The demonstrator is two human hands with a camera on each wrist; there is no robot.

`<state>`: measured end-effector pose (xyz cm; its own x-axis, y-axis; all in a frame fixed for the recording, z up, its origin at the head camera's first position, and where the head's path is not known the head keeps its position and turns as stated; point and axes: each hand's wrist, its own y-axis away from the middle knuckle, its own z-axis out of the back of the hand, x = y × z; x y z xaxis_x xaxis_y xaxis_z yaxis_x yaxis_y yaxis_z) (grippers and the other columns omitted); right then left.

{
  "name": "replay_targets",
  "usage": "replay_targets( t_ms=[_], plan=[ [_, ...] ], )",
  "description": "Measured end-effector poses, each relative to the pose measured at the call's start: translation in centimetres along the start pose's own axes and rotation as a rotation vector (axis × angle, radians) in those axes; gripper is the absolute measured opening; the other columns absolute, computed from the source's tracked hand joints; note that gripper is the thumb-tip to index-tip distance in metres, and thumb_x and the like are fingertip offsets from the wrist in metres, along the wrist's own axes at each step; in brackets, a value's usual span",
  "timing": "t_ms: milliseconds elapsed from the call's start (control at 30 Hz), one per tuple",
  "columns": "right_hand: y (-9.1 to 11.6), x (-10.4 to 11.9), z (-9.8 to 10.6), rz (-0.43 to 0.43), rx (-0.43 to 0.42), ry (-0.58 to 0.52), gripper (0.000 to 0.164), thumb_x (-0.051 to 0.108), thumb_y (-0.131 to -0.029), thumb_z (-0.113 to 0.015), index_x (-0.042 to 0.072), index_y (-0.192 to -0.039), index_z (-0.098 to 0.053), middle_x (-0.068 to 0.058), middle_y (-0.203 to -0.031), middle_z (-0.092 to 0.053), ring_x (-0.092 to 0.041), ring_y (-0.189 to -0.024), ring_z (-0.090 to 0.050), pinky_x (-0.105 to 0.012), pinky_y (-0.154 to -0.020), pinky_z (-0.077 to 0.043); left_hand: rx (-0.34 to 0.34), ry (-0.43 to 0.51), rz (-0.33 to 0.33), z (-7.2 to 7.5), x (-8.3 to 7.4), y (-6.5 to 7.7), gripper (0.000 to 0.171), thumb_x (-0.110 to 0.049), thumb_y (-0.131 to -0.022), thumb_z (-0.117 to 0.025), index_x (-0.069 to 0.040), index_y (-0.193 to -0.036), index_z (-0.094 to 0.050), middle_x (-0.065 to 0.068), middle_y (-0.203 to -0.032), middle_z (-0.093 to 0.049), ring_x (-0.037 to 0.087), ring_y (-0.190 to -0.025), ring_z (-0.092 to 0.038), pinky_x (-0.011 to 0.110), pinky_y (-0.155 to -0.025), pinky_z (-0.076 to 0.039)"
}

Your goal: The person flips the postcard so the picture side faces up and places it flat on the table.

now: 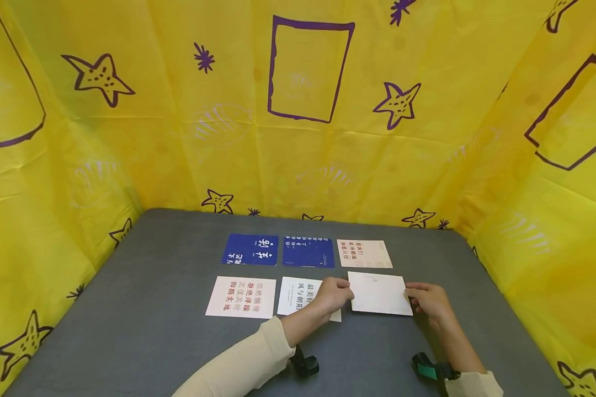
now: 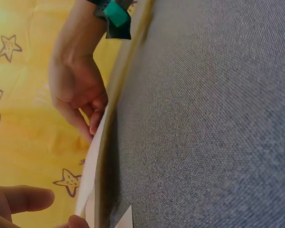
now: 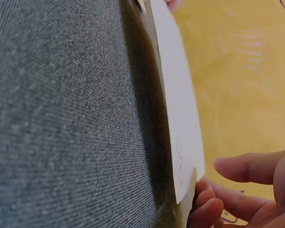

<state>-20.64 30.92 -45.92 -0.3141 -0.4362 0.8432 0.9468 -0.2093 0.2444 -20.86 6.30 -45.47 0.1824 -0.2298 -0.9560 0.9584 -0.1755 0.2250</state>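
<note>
A whitish card (image 1: 380,294) with a faint small mark lies between my hands, close over the dark table. My left hand (image 1: 334,295) holds its left edge, reaching across a white card with dark lettering (image 1: 298,296) and partly hiding it. At the card's right edge, the fingertips of my right hand (image 1: 429,302) grip it. In the right wrist view a shadow runs along the table beside the whitish card (image 3: 180,95). From the left wrist, the right hand (image 2: 83,90) shows at the far end of the card (image 2: 91,175).
Behind, in a row, lie two blue cards (image 1: 250,250) (image 1: 308,252) and a cream card with red lettering (image 1: 365,253). A pinkish card with red lettering (image 1: 241,298) is at front left. Yellow patterned cloth (image 1: 308,149) encloses the grey table (image 1: 144,309) at the back and sides.
</note>
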Motion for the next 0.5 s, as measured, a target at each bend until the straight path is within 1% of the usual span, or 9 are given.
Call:
replay_targets(
  t_ms=[100, 167, 233, 333, 400, 500],
  plan=[
    [0.19, 0.12, 0.1, -0.013, -0.013, -0.011, 0.039, 0.01, -0.09, -0.061, -0.015, -0.12, -0.059, 0.005, -0.078, -0.063, -0.011, -0.065, -0.053, -0.024, -0.055, -0.047, 0.01, 0.02, -0.002, 0.08, 0.06, 0.08, 0.035, 0.0, -0.079, -0.063, 0.003, -0.114, -0.068, 0.014, -0.109, -0.069, 0.019, -0.099, -0.062, 0.033, -0.086, -0.051],
    [0.29, 0.17, 0.11, -0.014, -0.024, -0.013, 0.038, 0.01, -0.091, -0.062, -0.014, -0.12, -0.059, 0.004, -0.079, -0.064, -0.012, -0.068, -0.054, -0.025, -0.057, -0.047, 0.017, 0.029, -0.01, 0.14, 0.1, 0.14, 0.036, 0.0, -0.08, -0.063, 0.001, -0.116, -0.068, 0.013, -0.108, -0.069, 0.017, -0.094, -0.06, 0.029, -0.081, -0.05],
    [0.42, 0.18, 0.06, -0.014, -0.033, -0.011, 0.038, 0.011, -0.091, -0.061, -0.013, -0.121, -0.06, 0.004, -0.08, -0.065, -0.013, -0.07, -0.054, -0.027, -0.059, -0.048, 0.028, 0.035, -0.015, 0.22, 0.11, 0.22, 0.039, 0.0, -0.079, -0.063, -0.002, -0.118, -0.068, 0.012, -0.102, -0.069, 0.016, -0.088, -0.06, 0.026, -0.074, -0.047],
    [0.54, 0.1, 0.01, -0.005, -0.037, -0.009, 0.038, 0.011, -0.09, -0.061, -0.012, -0.121, -0.059, 0.006, -0.081, -0.065, -0.013, -0.072, -0.054, -0.028, -0.061, -0.049, 0.046, 0.043, -0.03, 0.34, 0.15, 0.27, 0.044, 0.001, -0.077, -0.063, -0.002, -0.122, -0.066, 0.012, -0.091, -0.068, 0.015, -0.077, -0.058, 0.022, -0.067, -0.043],
    [0.53, 0.0, 0.08, 0.01, -0.029, 0.003, 0.038, 0.011, -0.09, -0.06, -0.012, -0.12, -0.06, 0.006, -0.079, -0.065, -0.012, -0.071, -0.055, -0.028, -0.06, -0.048, 0.051, 0.033, -0.032, 0.44, 0.22, 0.24, 0.046, 0.0, -0.077, -0.063, -0.001, -0.123, -0.065, 0.011, -0.086, -0.068, 0.014, -0.074, -0.057, 0.022, -0.066, -0.043],
    [0.42, -0.15, 0.4, 0.037, -0.014, 0.043, 0.035, 0.01, -0.091, -0.06, -0.013, -0.117, -0.062, 0.004, -0.078, -0.065, -0.012, -0.067, -0.055, -0.027, -0.058, -0.047, 0.048, -0.004, -0.04, 0.63, 0.42, 0.23, 0.046, 0.0, -0.075, -0.062, 0.002, -0.121, -0.065, 0.011, -0.097, -0.07, 0.013, -0.081, -0.057, 0.023, -0.072, -0.046]
  ],
)
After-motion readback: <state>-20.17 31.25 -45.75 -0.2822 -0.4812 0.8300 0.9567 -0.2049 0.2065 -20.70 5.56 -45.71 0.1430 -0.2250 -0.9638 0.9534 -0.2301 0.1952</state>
